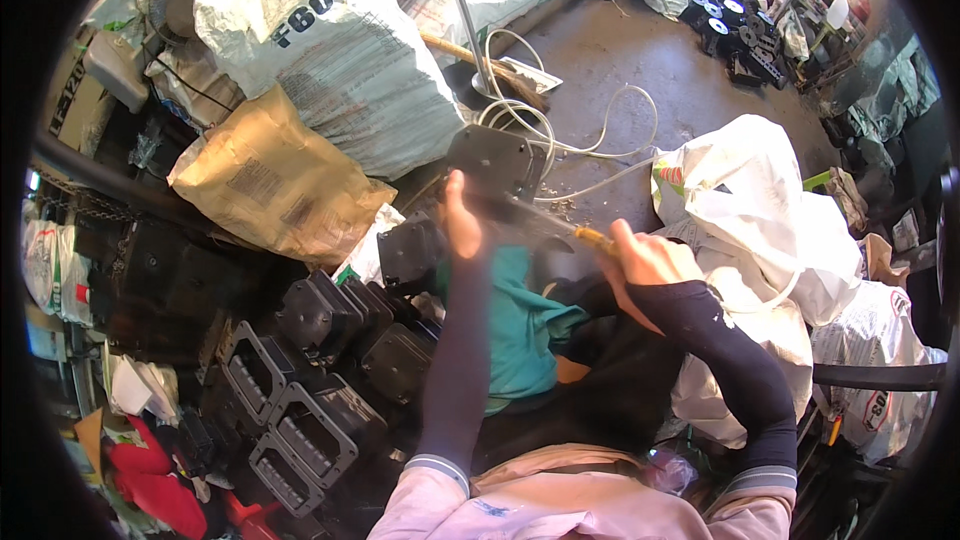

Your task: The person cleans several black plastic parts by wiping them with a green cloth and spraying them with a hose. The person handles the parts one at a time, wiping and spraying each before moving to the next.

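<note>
Left hand [461, 220] is closed on the lower edge of a flat black square plastic plate [488, 162], thumb up against its face, holding it tilted above the lap. The right hand [645, 260] is wrapped in a fist around the yellow handle of a thin metal blade tool [560, 227]; the blade runs leftward from the fist and meets the plate's lower edge just beside the left thumb — the blade itself is blurred, so its exact shape cannot be told. Both forearms wear dark sleeves with pale striped cuffs.

Under the hands a teal cloth [520, 320] lies across the person's lap. To the left of it, low on the floor, sits a heap of black moulded plastic housings with rectangular openings [310, 410], packed against one another. Behind them leans a crumpled brown paper sack [275, 185], and above that a large pale woven sack [340, 60]. A white cable [560, 140] loops over the grey concrete floor [640, 60] just beyond the plate, near a slim metal pole [462, 10]. To the right — close by the right forearm — stand bulging white plastic bags [760, 210].
</note>
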Tool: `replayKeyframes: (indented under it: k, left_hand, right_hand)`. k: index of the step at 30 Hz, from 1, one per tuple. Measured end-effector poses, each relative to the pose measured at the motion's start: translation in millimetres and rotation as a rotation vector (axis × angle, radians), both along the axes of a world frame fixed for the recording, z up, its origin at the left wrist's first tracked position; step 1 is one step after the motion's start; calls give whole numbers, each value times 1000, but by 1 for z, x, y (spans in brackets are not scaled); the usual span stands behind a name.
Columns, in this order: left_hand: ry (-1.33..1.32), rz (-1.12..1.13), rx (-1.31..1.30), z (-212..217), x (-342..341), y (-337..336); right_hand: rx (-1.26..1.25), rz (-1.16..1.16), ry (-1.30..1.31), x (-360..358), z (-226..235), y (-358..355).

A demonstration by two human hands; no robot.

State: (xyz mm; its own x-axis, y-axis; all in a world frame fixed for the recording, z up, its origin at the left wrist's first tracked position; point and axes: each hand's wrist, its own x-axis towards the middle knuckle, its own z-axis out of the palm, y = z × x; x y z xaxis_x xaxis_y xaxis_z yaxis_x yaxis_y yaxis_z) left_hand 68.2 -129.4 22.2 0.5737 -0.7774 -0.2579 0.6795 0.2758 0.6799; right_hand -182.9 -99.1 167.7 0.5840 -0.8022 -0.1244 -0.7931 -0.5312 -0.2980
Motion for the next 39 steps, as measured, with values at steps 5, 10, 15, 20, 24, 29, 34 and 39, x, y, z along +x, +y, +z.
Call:
replayKeyframes:
  k: [5,10,15,20,24,29,34,39]
  left_hand:
    - [121,-43,-133,0,8,-2]
    - [156,-94,-155,-3,14,1]
    - [193,-135,-189,-1,14,1]
    - [150,-194,-175,-3,15,3]
    - [85,-293,-221,-7,16,7]
    - [-271,-434,-290,12,9,11]
    - [-397,-429,-292,48,-15,22]
    - [-548,-367,-184,49,-24,20]
  right_hand:
    - [-10,54,60,3,-7,9]
    - [-186,-188,-57,-3,-6,-1]
    - [-120,-166,-49,-5,-9,-11]
    - [-64,-174,34,-13,-3,-18]
    - [-59,-254,-67,-20,9,-23]
    - [-15,-237,-132,-20,19,-29]
    - [18,-193,-123,-10,21,-35]
    - [-115,8,-86,7,16,-17]
